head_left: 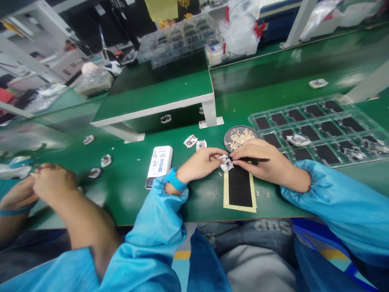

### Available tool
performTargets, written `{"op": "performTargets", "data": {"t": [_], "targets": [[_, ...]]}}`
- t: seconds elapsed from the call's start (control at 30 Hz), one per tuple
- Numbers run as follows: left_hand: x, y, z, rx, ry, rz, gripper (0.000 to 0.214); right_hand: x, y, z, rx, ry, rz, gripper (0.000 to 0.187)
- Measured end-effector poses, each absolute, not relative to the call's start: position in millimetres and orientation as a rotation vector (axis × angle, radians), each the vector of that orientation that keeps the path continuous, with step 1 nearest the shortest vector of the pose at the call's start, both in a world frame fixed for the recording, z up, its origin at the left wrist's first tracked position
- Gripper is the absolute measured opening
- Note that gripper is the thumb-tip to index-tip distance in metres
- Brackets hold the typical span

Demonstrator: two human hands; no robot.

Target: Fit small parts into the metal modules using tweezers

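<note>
My left hand (pixel 204 163) is closed on a small white plastic housing (pixel 226 163) with grey parts inside, held over the top of a black pad (pixel 240 187) with a yellow border. In my right hand (pixel 258 160) are slim black tweezers (pixel 259 159), their tip end at the housing and partly hidden by my fingers. Just behind my right hand sits a round grey dish (pixel 230 142) of tiny cream-coloured pieces (pixel 240 138). Two similar white housings, one of them a housing (pixel 191 141) lying flat, rest beyond my left hand.
A clear compartment tray (pixel 326 129) with black inserts lies at right, a white housing (pixel 298 140) on it. A white box (pixel 159 165) lies left of my left hand. A green raised shelf (pixel 158 91) stands behind. Another person's hands (pixel 53 178) work at far left.
</note>
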State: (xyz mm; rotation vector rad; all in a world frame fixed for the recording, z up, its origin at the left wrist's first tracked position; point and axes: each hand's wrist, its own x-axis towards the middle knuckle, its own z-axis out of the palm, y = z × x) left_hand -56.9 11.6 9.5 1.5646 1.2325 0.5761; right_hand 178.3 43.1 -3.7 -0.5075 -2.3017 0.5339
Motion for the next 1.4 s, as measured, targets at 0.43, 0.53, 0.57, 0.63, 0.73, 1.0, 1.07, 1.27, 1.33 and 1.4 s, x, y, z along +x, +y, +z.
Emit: {"op": "performTargets", "data": {"t": [0.43,0.53,0.57,0.63,0.73,1.0,1.07,1.27,1.33,1.4], "targets": [[-55.5,12.9,12.2,1.420,1.308,0.886,0.041,182.6,47.1,1.7,-0.567,-2.023,0.619,0.019],[-54.0,12.4,12.4,1.459,1.327,0.891,0.042,182.9,49.6,-1.2,-0.570,-2.036,0.629,0.017],[-53.4,12.2,12.3,1.469,1.330,0.888,0.042,183.0,50.3,-1.7,-0.566,-2.042,0.633,0.016],[-52.7,12.0,12.0,1.475,1.334,0.879,0.042,183.1,51.3,-2.1,-0.562,-2.057,0.644,0.016],[-53.6,12.8,11.8,1.452,1.339,0.878,0.041,182.4,51.6,-0.8,-0.556,-2.060,0.667,0.013],[-43.3,9.7,16.4,0.892,1.059,0.902,0.038,180.5,49.0,-0.2,-0.703,-1.606,0.774,0.010],[-34.9,5.9,15.1,0.730,1.001,0.953,0.036,180.3,51.6,-1.6,-0.823,-1.505,0.776,0.014],[-26.6,2.9,7.3,0.673,1.006,1.046,0.037,180.2,66.6,2.5,-0.997,-1.333,0.852,0.029],[-29.9,5.0,6.4,0.709,1.021,1.077,0.038,181.7,72.4,6.9,-0.974,-1.282,0.908,0.032],[-33.2,7.4,6.8,0.728,1.044,1.116,0.040,186.0,77.5,13.1,-0.896,-1.257,0.980,0.036]]}}
